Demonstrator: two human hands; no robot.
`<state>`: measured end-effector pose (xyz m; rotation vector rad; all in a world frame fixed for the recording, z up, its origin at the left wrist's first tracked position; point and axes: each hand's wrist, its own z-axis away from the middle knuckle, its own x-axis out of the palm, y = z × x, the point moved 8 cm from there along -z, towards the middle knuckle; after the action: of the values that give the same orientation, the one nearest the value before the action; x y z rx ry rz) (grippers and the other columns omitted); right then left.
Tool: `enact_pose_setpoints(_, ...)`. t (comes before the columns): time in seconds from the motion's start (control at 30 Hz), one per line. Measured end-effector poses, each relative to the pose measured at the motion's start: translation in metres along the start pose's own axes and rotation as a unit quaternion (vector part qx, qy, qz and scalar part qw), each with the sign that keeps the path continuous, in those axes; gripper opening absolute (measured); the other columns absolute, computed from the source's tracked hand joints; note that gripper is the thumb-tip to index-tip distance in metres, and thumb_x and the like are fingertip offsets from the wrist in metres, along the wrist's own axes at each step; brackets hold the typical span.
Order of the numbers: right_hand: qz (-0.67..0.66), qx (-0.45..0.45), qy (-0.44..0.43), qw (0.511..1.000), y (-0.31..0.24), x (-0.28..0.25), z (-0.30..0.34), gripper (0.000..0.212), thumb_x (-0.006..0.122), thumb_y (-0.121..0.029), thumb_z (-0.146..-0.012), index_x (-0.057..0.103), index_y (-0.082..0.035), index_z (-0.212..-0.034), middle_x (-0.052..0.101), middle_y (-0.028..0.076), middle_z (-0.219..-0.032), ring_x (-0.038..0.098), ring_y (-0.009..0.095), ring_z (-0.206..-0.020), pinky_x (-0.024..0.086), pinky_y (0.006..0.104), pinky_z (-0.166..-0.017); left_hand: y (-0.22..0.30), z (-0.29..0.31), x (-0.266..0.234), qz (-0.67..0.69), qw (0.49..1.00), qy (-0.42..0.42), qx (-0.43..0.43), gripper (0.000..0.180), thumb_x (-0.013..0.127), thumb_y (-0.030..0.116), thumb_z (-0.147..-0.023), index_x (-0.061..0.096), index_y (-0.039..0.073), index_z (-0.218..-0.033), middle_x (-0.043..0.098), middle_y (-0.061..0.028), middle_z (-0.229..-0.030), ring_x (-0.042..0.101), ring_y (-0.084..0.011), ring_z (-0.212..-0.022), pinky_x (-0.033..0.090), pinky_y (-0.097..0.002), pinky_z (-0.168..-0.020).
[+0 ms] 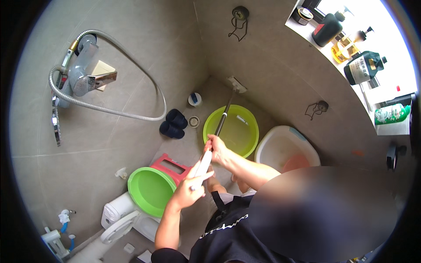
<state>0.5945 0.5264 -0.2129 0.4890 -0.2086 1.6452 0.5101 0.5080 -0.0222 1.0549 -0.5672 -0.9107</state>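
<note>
While the right hand (217, 150) is wrapped around a long-handled cleaning tool (220, 124), near where the dark shaft (226, 109) gives way to a white grip (203, 164), I make out the left hand (189, 191) curled about that grip with one finger sticking out to the side. Both hands are thus closed on the tool, though from my distant seat I cannot tell how firmly the left one bears. The tool slants away from the person, its shaft passing above the yellow-green basin (256, 133), and its white head (237, 84) sits near the foot of the wall (258, 65) beyond; whether it presses there or hovers just off, I cannot tell. I read the step in hand as guiding that head along the low part of the wall. A next stroke, to my mind, calls for the right hand to steer and the left to steady the end, with the shaft clear of the basin and the white tub (272, 147) beside it. I would also mind the dark slippers (173, 124) on the floor.
</note>
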Motion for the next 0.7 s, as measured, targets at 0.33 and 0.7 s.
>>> enact_pose_setpoints(0.33, 0.041, -0.037, 0.047, 0.997, -0.096, -0.032, -0.104, 0.028, 0.044, -0.023, -0.090, 0.036, -0.011, -0.066, 0.033, -0.001, -0.047, 0.030, 0.010, -0.034, 0.028, 0.0234, -0.030, -0.073, -0.127, 0.024, 0.070, 0.997, 0.023, -0.003, 0.051, 0.043, -0.007, -0.068, 0.056, 0.006, -0.116, 0.020, -0.0152, -0.141, 0.041, -0.0279, -0.119, 0.056, -0.0287, -0.068)
enact_pose_setpoints(0.7, 0.090, -0.124, 0.057, 0.987, -0.089, -0.040, -0.139, 0.025, 0.046, -0.018, -0.089, 0.040, -0.010, -0.066, 0.036, 0.000, -0.047, 0.034, 0.012, -0.035, 0.028, 0.0251, -0.031, -0.121, -0.122, 0.004, 0.166, 0.984, 0.059, -0.031, 0.053, 0.037, -0.010, -0.065, 0.056, 0.001, -0.114, 0.020, -0.0135, -0.142, 0.040, -0.0239, -0.119, 0.056, -0.0291, -0.070)
